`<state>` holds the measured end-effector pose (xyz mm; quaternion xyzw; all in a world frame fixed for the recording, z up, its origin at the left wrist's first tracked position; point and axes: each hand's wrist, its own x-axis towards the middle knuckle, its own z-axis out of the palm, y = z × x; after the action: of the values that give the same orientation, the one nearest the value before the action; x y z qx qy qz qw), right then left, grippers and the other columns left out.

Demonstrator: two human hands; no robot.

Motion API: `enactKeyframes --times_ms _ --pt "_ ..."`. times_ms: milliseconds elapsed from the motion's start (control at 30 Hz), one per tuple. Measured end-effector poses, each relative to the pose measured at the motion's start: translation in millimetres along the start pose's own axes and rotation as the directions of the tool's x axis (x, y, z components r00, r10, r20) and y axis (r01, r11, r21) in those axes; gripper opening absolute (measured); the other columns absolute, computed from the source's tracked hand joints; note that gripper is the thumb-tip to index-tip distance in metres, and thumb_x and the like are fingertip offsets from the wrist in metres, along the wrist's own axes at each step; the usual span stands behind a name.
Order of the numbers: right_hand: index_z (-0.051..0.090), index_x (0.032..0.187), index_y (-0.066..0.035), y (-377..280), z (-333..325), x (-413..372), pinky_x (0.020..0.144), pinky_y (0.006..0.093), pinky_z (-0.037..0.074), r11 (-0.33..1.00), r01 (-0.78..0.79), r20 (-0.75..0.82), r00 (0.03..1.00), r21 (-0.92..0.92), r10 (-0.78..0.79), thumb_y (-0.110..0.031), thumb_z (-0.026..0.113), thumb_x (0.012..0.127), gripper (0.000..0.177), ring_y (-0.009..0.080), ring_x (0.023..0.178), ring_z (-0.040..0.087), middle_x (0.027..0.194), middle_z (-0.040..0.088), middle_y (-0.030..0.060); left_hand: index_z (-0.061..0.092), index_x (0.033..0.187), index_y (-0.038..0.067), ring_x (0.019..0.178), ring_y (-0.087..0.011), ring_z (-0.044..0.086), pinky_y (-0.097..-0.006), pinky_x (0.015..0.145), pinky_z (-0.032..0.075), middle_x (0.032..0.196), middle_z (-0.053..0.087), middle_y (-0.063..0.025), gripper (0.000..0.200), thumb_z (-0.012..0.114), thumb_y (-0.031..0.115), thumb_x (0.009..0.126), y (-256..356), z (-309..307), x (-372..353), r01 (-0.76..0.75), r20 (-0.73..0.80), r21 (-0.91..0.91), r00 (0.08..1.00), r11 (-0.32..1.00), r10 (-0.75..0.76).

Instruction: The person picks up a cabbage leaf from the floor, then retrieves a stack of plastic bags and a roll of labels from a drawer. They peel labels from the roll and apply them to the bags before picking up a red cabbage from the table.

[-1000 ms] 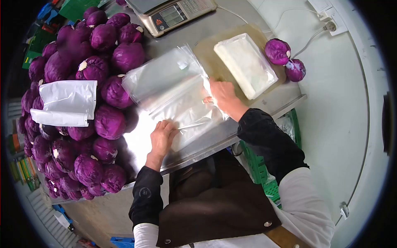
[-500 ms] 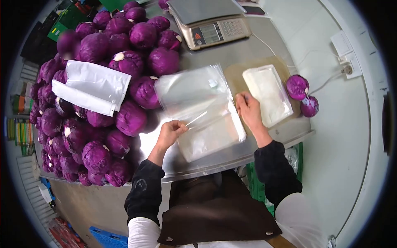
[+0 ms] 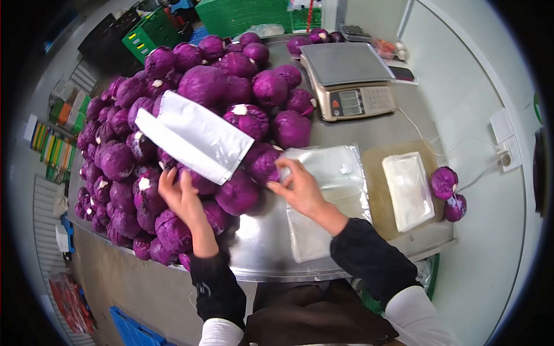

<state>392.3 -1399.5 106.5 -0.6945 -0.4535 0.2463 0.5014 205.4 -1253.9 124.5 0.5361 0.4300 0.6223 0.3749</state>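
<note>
My left hand (image 3: 187,205) is over the front of a big heap of red cabbages (image 3: 118,161), fingers apart and with nothing in them. Just above its fingertips a white plastic bag (image 3: 202,138) lies across the heap. My right hand (image 3: 306,193) is curved, thumb and fingers parted, beside a red cabbage (image 3: 238,193) at the heap's right edge. It overlaps the left side of a stack of clear plastic bags (image 3: 340,190) lying flat on the metal table (image 3: 259,236).
A weighing scale (image 3: 349,78) stands at the back right. Nearer is a second stack of bags (image 3: 408,193) on a tan board (image 3: 381,225), with two small red cabbages (image 3: 444,183) by the wall. Green crates (image 3: 242,17) stand behind the table.
Both hands have moved left, away from the clear bags and toward the cabbage heap, and their fingers have opened. The view has shifted left, showing more of the table's far end.
</note>
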Motion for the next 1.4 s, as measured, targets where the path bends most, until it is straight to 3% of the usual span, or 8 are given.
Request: enactKeyframes --times_ms 133,300,433,700,833,1033,1300,1400 --pt "0.048 0.119 -0.002 -39.0 67.2 44.2 0.084 0.0394 0.045 0.967 0.197 -0.047 0.977 -0.161 -0.207 -0.030 0.070 0.074 0.057 0.0324 0.109 0.050 0.125 0.045 0.0163 0.041 0.120 -0.004 0.087 -0.0148 0.054 -0.0258 0.076 0.044 0.103 0.056 -0.0117 0.045 0.063 0.007 0.082 -9.2 17.6 8.4 0.043 0.133 0.078 0.990 0.996 -0.053" --pt "0.059 0.104 0.003 -49.2 84.4 28.1 0.098 0.0382 0.035 0.913 0.362 0.155 0.907 0.190 -0.392 -0.015 0.062 0.076 0.033 0.0341 0.120 0.042 0.133 0.041 0.0191 0.028 0.128 -0.003 0.110 -0.0194 0.045 -0.0317 0.093 0.039 0.121 0.043 -0.0134 0.055 0.059 0.003 0.083 16.9 -8.1 -46.0 0.245 0.181 -0.292 0.963 0.924 -0.199" --pt "0.055 0.116 0.001 -44.4 69.2 -61.0 0.099 0.0337 0.034 0.876 -0.041 0.459 0.863 0.481 -0.212 -0.013 0.060 0.080 0.038 0.0264 0.121 0.044 0.131 0.046 0.0160 0.037 0.122 0.001 0.103 -0.0154 0.050 -0.0298 0.089 0.041 0.110 0.050 -0.0079 0.056 0.068 0.007 0.076 28.5 -67.1 -120.9 0.577 0.387 -0.322 0.804 0.751 -0.452" --pt "0.056 0.114 -0.001 -24.1 86.2 -192.2 0.095 0.0350 0.039 0.965 0.025 0.889 0.383 0.261 -0.250 -0.017 0.070 0.076 0.044 0.0291 0.110 0.053 0.117 0.056 0.0159 0.047 0.113 0.001 0.092 -0.0138 0.057 -0.0277 0.081 0.046 0.101 0.059 -0.0052 0.037 0.056 -0.005 0.078 36.6 -192.5 -280.0 0.577 -0.049 -0.312 0.784 0.755 -0.619" --pt "0.057 0.106 -0.004 -39.6 99.4 -233.3 0.086 0.0336 0.045 0.965 0.156 0.925 0.289 0.209 -0.247 -0.016 0.063 0.082 0.028 0.0271 0.105 0.055 0.113 0.056 0.0128 0.046 0.115 0.001 0.089 -0.0192 0.061 -0.0324 0.077 0.051 0.102 0.060 -0.0103 0.048 0.049 -0.016 0.070 6.2 -263.2 -322.6 0.493 -0.509 -0.414 0.572 0.765 -0.643" --pt "0.057 0.104 -0.005 -19.2 92.1 -242.9 0.073 0.0297 0.049 0.994 0.110 0.962 0.272 -0.024 -0.007 -0.012 0.062 0.082 0.024 0.0202 0.080 0.062 0.098 0.059 0.0095 0.037 0.129 0.002 0.108 -0.0296 0.052 -0.0347 0.095 0.039 0.116 0.052 -0.0178 0.061 0.038 -0.014 0.070 -95.7 -348.2 -310.7 0.623 -0.783 0.052 0.510 0.780 -0.355" --pt "0.059 0.105 -0.006 -19.7 128.0 -224.5 0.067 0.0314 0.048 0.957 0.153 0.942 0.271 -0.245 0.197 -0.014 0.060 0.083 0.024 0.0212 0.073 0.061 0.084 0.059 0.0092 0.039 0.131 0.011 0.110 -0.0359 0.051 -0.0382 0.094 0.039 0.116 0.054 -0.0213 0.063 0.042 -0.011 0.071 -208.9 -369.0 -145.9 0.691 -0.634 0.393 0.682 0.607 -0.365" --pt "0.058 0.105 -0.008 -25.3 161.5 -215.2 0.068 0.0324 0.050 0.972 0.103 0.936 0.309 -0.210 0.169 -0.015 0.060 0.082 0.024 0.0217 0.078 0.063 0.090 0.060 0.0092 0.046 0.123 0.010 0.098 -0.0369 0.055 -0.0451 0.081 0.045 0.106 0.057 -0.0198 0.052 0.057 0.001 0.073 -243.7 -376.7 -88.6 0.410 -0.262 0.850 0.874 0.332 -0.409"
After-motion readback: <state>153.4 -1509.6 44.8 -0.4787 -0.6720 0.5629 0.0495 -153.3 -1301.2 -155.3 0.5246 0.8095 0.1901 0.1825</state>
